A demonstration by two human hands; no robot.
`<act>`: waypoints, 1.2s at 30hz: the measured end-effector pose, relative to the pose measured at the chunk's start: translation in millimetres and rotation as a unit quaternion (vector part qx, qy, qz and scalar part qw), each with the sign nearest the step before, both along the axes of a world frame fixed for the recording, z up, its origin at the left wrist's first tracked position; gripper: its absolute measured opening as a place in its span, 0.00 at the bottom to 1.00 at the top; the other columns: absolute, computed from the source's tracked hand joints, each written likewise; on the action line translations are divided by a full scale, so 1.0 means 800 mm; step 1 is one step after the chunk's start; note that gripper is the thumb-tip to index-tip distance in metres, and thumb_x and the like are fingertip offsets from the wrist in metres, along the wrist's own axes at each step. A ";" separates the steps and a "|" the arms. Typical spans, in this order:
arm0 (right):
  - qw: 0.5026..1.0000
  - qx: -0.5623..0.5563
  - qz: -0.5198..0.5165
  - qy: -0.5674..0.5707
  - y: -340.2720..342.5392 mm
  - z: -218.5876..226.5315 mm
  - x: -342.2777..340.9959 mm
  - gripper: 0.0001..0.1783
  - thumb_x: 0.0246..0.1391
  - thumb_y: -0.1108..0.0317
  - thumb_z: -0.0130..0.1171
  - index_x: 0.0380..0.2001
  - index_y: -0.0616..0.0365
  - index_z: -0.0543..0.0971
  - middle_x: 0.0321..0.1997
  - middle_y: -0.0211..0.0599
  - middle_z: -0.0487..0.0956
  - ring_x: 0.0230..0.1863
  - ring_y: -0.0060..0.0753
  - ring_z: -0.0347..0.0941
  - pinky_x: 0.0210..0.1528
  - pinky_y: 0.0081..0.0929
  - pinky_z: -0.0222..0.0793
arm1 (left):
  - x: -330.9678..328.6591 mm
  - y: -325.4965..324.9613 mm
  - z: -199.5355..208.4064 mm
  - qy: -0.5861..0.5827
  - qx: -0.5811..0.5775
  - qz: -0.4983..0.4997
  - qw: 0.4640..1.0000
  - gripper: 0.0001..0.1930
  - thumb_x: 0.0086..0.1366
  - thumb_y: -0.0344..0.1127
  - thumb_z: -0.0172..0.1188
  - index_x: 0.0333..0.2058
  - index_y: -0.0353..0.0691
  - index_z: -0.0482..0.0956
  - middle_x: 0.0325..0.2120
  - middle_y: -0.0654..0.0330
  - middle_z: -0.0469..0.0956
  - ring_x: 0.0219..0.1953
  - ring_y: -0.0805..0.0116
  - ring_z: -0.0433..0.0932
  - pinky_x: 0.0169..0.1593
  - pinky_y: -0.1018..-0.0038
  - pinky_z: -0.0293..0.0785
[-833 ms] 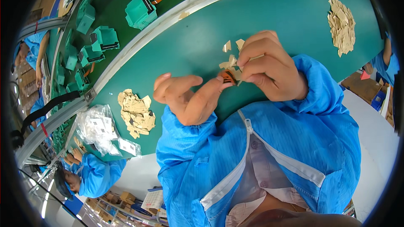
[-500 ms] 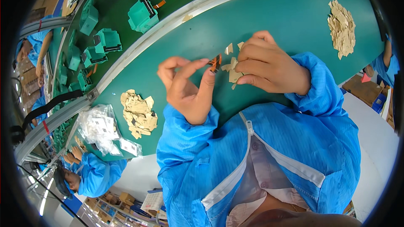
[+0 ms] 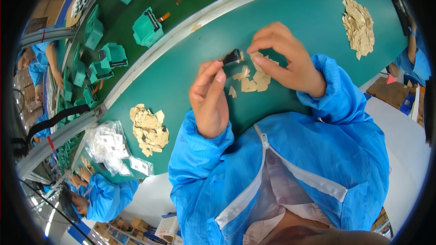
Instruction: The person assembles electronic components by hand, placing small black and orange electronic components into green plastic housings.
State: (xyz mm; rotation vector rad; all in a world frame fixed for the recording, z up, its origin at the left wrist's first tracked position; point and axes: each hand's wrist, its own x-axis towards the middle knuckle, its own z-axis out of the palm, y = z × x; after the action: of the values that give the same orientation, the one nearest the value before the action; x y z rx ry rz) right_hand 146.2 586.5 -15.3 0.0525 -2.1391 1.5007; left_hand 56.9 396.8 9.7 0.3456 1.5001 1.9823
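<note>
My left hand [image 3: 210, 97] pinches a short flex cable [image 3: 232, 57] between thumb and fingertips. It shows a shiny black face now; its orange side is turned away. Just to the right, my right hand [image 3: 284, 56] has thumb and forefinger apart, close to the cable's end. Some cream paper scraps [image 3: 261, 80] lie on the green work surface below and between the hands. One scrap sits right by the right fingertips, and whether they touch it is unclear.
Heaps of cream scraps lie at left [image 3: 149, 129] and far right [image 3: 359, 27]. Clear plastic bags [image 3: 109, 145] sit at lower left. Beyond a pale rail [image 3: 181, 36] stand several green plastic housings [image 3: 147, 28], some with orange cables. Co-workers in blue sit at both sides.
The flex cable has turned from its orange-striped side to its black one. My right hand has lifted off the scraps and its fingers have parted. My left hand's fingers have drawn together.
</note>
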 end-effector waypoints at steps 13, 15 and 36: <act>0.989 -0.132 -0.062 -0.008 -0.004 0.001 0.004 0.10 0.48 0.74 0.70 0.36 0.55 0.82 0.44 0.33 0.73 0.49 0.33 0.68 0.53 0.29 0.63 | 0.013 -0.001 0.000 -0.057 0.057 -0.098 0.992 0.21 0.68 0.34 0.53 0.56 0.30 0.75 0.47 0.59 0.72 0.49 0.69 0.68 0.56 0.68 0.61; 0.989 -0.135 -0.059 -0.002 -0.004 0.002 0.005 0.09 0.47 0.77 0.69 0.34 0.56 0.83 0.44 0.35 0.73 0.49 0.35 0.69 0.52 0.30 0.64 | 0.013 0.001 -0.001 -0.061 0.063 -0.111 0.990 0.21 0.68 0.35 0.53 0.56 0.30 0.75 0.47 0.59 0.72 0.49 0.69 0.68 0.56 0.68 0.61; 0.781 0.288 -0.531 0.162 0.428 -0.050 0.031 0.20 0.65 0.52 0.55 0.45 0.60 0.76 0.32 0.35 0.75 0.33 0.32 0.70 0.35 0.27 0.69 | 0.003 0.029 -0.001 0.145 -0.174 0.003 0.974 0.19 0.66 0.27 0.54 0.55 0.32 0.74 0.35 0.64 0.70 0.37 0.75 0.67 0.44 0.79 0.64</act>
State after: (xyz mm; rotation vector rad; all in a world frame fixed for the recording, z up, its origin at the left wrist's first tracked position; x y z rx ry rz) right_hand 171.3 928.7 -55.1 -0.5497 -1.7111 0.1460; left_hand 59.1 420.0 8.7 0.4939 1.9960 1.6814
